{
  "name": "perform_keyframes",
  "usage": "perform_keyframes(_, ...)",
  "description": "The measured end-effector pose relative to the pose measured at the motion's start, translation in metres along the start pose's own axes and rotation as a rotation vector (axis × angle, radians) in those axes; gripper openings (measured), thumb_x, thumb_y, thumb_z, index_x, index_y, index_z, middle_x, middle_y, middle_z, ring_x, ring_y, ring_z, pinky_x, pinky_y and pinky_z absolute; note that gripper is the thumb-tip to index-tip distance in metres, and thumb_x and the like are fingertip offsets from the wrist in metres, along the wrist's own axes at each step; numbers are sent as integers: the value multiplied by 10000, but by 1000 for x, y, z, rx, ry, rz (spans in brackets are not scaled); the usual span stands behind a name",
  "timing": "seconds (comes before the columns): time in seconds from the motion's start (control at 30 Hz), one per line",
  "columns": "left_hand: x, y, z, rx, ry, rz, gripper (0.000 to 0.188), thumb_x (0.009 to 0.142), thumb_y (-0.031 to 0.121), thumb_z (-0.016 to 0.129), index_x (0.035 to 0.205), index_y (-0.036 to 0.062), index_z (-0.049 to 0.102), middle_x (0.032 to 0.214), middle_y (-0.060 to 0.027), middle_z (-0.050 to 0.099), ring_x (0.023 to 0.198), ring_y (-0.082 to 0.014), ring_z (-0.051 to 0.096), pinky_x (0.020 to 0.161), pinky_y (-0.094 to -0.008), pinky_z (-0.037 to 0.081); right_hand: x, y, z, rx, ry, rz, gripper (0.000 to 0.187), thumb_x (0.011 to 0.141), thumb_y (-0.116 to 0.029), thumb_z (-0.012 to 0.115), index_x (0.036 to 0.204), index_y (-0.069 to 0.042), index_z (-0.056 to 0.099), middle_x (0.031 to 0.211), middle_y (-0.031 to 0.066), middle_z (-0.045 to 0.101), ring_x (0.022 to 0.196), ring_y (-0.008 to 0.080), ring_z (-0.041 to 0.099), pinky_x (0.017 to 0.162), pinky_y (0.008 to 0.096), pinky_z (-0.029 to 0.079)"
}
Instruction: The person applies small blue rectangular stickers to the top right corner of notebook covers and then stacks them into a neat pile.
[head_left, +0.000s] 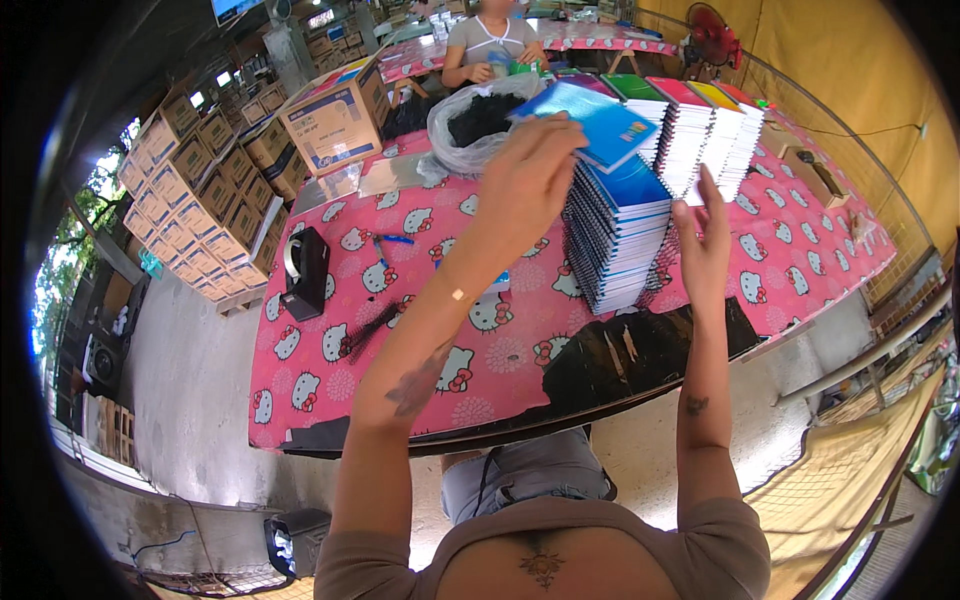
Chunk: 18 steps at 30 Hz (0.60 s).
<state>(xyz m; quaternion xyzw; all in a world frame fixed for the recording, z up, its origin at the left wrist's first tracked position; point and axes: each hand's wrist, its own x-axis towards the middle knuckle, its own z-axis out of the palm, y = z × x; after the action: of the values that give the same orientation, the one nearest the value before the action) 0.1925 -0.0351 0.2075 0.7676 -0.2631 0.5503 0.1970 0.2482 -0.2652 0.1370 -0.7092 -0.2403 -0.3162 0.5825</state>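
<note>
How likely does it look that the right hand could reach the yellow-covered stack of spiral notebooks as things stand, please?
Probably yes: the right hand looks empty and open on the near side of the yellow-covered stack, and nothing seems to stand between them; the blue-covered stack is to the left.

A closed blue notebook (612,124) tilts over a tall stack of blue spiral-bound notebooks (618,238). The stack stands on the desk (345,400).

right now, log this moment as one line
left hand: holds blue-covered notebook above blue spiral-notebook stack; right hand: open beside stack, contact unclear; surface: pink patterned table cover
</note>
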Motion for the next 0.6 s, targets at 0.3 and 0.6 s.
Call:
perform_keyframes(0.3,-29,-27,50,-413,-380,-210,238,802,-73,591,1014,27,634,1133,-152,704,1238,-319,588,952,-388,517,20,33,-4,175,-266,166,317,957,-65,604,1245,64,621,1069,100,696,920,113,614,827,261,492)
perform_keyframes(0.6,-35,-21,43,-295,-397,-190,243,831,-27,576,1060,29,633,1232,-118,675,1309,-311,528,952,-389,509,15,27,3,254,-209,195,353,938,-136,655,1221,73,631,1042,135,704,898,131,642,779,255,509)
